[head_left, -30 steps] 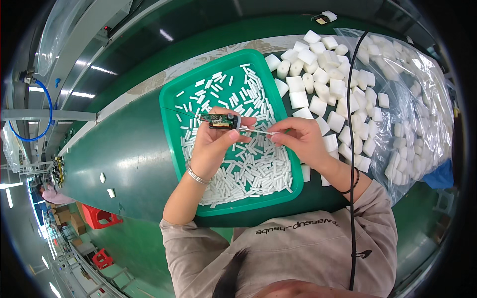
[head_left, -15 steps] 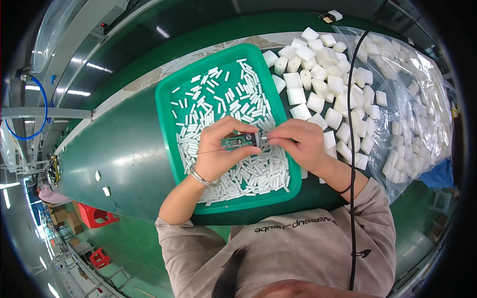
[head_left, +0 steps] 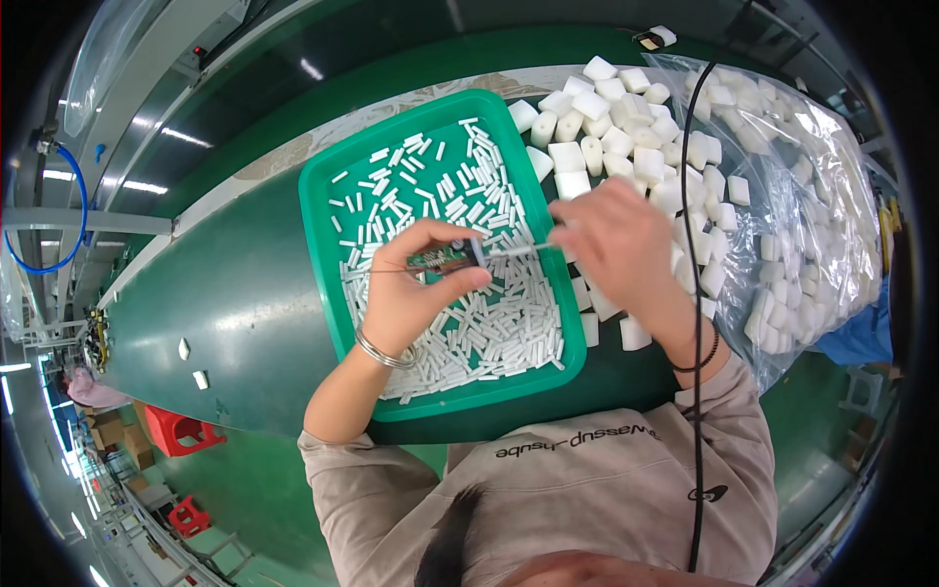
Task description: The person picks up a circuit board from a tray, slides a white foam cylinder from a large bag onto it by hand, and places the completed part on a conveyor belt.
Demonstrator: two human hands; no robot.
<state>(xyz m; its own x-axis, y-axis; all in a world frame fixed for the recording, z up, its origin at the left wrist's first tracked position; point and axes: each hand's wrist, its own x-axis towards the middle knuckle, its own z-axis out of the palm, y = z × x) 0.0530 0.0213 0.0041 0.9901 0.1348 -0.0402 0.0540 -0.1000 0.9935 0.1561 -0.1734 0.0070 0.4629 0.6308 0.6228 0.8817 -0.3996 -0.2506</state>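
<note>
Between the thumb and fingers of my left hand [head_left: 406,293] is a small green circuit board [head_left: 442,257] with a dark round part and a pale end piece. Thin wires trail from it toward the wrist. A narrow white stick [head_left: 514,251] juts from its right end toward my right hand [head_left: 621,245]. That hand is smeared by motion, so whether its fingertips grip the stick does not show. It hovers over the right rim of a green tray [head_left: 328,264], beside the foam pieces. Many short white sticks [head_left: 489,338] lie loose in the tray, under my left hand.
White foam blocks [head_left: 567,157] are heaped right of the tray. A clear plastic bag [head_left: 822,186] holds more of them. A black cable [head_left: 693,391] hangs down in front. Two small pale pieces [head_left: 201,380] lie on the dark table at left. Red stools [head_left: 181,430] stand on the floor.
My right hand has moved away from the board, up and to the right. The white stick at the board's end now shows much longer. My left hand has shifted slightly left, still holding the board.
</note>
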